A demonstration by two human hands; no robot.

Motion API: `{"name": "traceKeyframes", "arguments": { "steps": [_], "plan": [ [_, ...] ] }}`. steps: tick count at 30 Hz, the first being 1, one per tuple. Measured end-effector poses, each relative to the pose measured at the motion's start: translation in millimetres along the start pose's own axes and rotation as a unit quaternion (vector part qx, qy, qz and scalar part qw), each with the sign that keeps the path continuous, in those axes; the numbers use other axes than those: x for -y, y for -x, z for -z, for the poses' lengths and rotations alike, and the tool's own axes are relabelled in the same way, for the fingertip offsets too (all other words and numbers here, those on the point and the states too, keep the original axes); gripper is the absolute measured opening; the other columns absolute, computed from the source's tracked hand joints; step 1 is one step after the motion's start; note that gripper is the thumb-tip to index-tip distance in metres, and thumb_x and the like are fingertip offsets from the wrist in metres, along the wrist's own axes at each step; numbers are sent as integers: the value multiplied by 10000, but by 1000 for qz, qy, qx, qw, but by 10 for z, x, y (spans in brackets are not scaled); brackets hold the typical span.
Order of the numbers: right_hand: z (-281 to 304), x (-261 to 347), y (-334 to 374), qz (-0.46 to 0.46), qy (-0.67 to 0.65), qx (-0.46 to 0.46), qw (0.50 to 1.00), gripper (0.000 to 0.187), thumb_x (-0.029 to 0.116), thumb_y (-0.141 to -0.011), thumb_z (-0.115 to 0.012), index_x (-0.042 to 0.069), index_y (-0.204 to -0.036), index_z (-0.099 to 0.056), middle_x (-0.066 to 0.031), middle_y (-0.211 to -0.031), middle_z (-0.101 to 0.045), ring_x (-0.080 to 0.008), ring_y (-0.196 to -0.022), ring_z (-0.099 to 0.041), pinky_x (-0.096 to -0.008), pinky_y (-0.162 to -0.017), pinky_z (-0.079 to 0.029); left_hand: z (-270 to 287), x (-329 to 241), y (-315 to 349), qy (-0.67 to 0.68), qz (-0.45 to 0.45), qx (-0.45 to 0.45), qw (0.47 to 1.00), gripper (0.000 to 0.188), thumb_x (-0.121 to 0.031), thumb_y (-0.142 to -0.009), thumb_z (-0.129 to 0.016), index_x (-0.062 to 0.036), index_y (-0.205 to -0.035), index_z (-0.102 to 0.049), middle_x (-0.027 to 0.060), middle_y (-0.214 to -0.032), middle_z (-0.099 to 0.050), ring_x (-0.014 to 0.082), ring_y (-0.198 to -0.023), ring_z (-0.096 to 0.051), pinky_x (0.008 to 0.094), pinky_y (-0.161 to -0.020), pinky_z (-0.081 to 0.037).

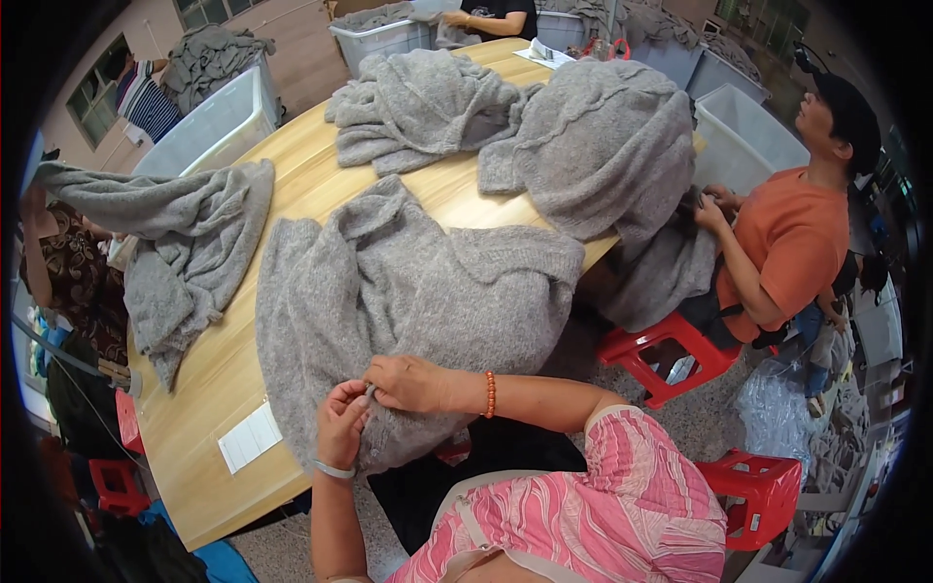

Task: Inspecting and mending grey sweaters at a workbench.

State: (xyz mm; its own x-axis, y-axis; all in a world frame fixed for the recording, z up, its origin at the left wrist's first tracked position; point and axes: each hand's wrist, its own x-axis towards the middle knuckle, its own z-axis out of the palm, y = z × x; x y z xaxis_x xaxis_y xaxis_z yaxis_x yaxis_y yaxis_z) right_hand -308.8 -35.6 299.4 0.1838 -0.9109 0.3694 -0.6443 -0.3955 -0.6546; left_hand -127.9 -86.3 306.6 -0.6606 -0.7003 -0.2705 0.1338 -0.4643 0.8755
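Observation:
A grey knitted sweater (457, 291) lies spread over the near edge of the table, its lower part hanging toward my lap. At its near edge my left hand (340, 423) is closed, fingertips pinching a small bit of the knit. My right hand (408, 382) meets it from the right, its fingers also pinched on the same spot of the sweater. The two hands' fingertips almost touch. Whether a needle or thread is between them is too small to make out.
More grey sweaters (607, 146) are heaped on the wooden table (209, 389), with a paper slip (250, 437) at left. A co-worker in orange (787, 233) sits at right on a red stool (661, 355); another person handles knitwear at left. White bins (219, 121) stand behind.

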Motion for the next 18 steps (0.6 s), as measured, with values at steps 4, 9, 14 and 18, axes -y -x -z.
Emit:
{"name": "traceKeyframes", "arguments": {
  "steps": [4, 9, 14, 18],
  "plan": [
    [28, -80, -27, -25, -52, 7, 998, 175, 131, -742, -602, 1, -858, -593, -190, -873, -592, -374, -859, -592, -442, -771, -481, -69, 133, 1, -109, -95, -16, 989, 287, 21, -834, -584, -2, -1113, -521, 38, -1034, -571, 87, -850, -577, 222, -745, -474],
    [73, -63, -58, -27, -56, 33, 998, 162, 130, -736, -602, -13, -811, -585, -210, -860, -592, -388, -852, -587, -445, -758, -479, -14, 294, -47, -337, -197, -94, 916, 239, 19, -845, -582, -1, -1081, -548, 42, -980, -606, 101, -853, -585, 220, -752, -472],
    [33, -80, -45, -8, -54, 38, 998, 150, 124, -730, -599, -18, -777, -582, -212, -809, -599, -387, -823, -592, -442, -744, -481, -154, 219, 37, -423, -245, -159, 858, 140, -33, -799, -613, -10, -936, -622, 132, -824, -607, 243, -734, -611, 306, -679, -480],
    [68, -114, -3, -9, -35, 52, 998, 179, 116, -740, -616, -3, -871, -635, -185, -821, -623, -350, -800, -612, -409, -718, -494, -207, 185, 45, -449, -250, -147, 846, 107, -39, -799, -605, -16, -902, -627, 149, -806, -584, 301, -719, -590, 339, -656, -470]
  ]
}}
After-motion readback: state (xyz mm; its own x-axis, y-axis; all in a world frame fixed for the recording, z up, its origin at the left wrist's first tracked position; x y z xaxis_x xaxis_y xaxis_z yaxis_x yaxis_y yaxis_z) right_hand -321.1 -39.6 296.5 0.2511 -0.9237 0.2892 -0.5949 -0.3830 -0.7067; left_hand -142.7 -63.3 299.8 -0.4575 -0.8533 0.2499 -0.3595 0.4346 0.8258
